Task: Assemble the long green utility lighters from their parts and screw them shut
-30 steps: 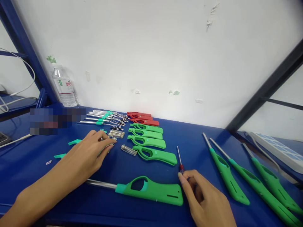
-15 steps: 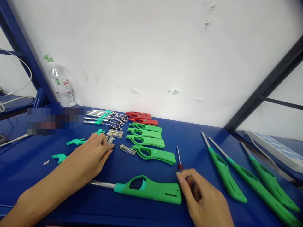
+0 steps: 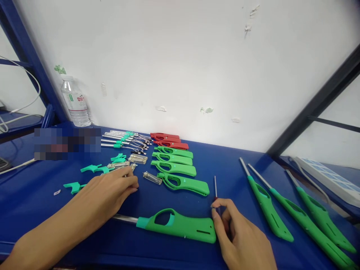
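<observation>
A long green lighter (image 3: 177,225) with a metal tube lies across the near blue table (image 3: 157,195). My left hand (image 3: 108,194) rests palm down just above its tube, fingers together and flat, fingertips by small clear parts (image 3: 128,165). My right hand (image 3: 242,240) sits at the lighter's rear end, fingers pinched on the red handle of a small screwdriver (image 3: 215,189), whose shaft points away from me.
Green handle shells (image 3: 176,168) and red ones (image 3: 168,140) lie in a row mid-table, beside metal tubes with wires (image 3: 123,140). Teal triggers (image 3: 90,168) lie at the left. Three assembled green lighters (image 3: 292,210) lie right. A water bottle (image 3: 75,103) stands by the wall.
My left hand has drawn back toward me from the small clear parts. My right hand has lifted the screwdriver more upright.
</observation>
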Motion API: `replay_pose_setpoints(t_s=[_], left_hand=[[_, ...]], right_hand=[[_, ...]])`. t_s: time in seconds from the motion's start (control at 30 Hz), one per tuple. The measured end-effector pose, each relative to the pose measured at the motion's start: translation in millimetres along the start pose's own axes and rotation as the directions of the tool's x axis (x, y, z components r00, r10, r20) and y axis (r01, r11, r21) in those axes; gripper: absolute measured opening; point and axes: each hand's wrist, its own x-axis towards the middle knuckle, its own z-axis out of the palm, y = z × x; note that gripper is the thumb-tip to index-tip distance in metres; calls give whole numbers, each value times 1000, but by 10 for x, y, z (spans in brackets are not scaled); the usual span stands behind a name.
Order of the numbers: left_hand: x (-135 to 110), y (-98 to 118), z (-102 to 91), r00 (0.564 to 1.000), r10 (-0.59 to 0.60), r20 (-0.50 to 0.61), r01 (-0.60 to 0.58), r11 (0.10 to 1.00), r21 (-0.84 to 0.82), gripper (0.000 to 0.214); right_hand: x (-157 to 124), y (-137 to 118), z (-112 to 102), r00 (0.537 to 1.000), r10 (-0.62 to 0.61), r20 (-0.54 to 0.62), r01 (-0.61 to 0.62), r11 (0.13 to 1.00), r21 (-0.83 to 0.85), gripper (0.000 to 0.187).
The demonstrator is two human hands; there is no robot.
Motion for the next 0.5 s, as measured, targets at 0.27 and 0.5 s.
replay_pose_setpoints(t_s=[0.27,0.5], left_hand=[[32,-2,44,999,10,43,-12,999,32,33],[42,15,112,998,54,21,-55,997,47,30]], right_hand=[[1,36,-33,999,-35,-32,36,999,36,26],[-2,37,-41,999,-25,-27,26,999,41,26]])
